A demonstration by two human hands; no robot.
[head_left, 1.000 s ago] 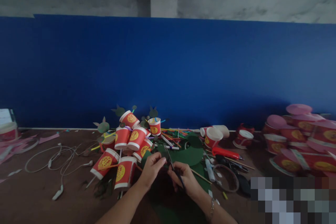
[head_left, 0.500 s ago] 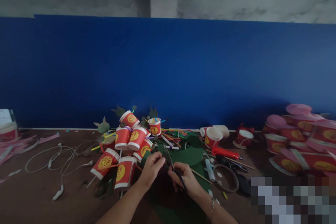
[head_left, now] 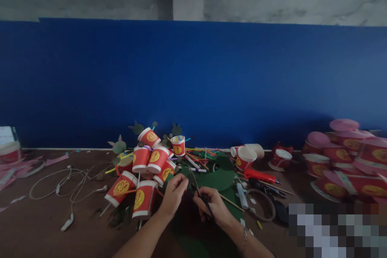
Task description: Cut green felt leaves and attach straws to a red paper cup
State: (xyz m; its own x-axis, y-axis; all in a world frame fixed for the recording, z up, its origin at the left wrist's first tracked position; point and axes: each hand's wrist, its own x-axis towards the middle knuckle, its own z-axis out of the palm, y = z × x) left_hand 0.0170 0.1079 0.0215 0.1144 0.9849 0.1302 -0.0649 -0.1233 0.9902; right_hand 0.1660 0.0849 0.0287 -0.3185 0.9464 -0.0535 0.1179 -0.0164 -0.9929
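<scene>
Dark-handled scissors (head_left: 205,201) are gripped in my right hand (head_left: 214,203), their blades pointing up and away to the left. My left hand (head_left: 176,192) is pinched just left of the blades, at a piece of dark green paper (head_left: 191,178) whose outline is hard to make out. Larger dark green sheets (head_left: 220,179) lie behind and beneath both hands. Close to my left forearm stands a red-and-white paper cup (head_left: 145,199), part of a heap of similar cups, several with sticks or pipe cleaners attached.
White earphones (head_left: 68,221) with a tangled cord lie at left. On the right are a red tool (head_left: 261,175), a glue stick (head_left: 242,195), a tape ring (head_left: 273,209) and stacked red cups with pink paper (head_left: 344,125). A blue partition (head_left: 193,84) closes off the back.
My left hand has shifted slightly left, away from the scissor blades. My right hand and the scissors stay nearly in place.
</scene>
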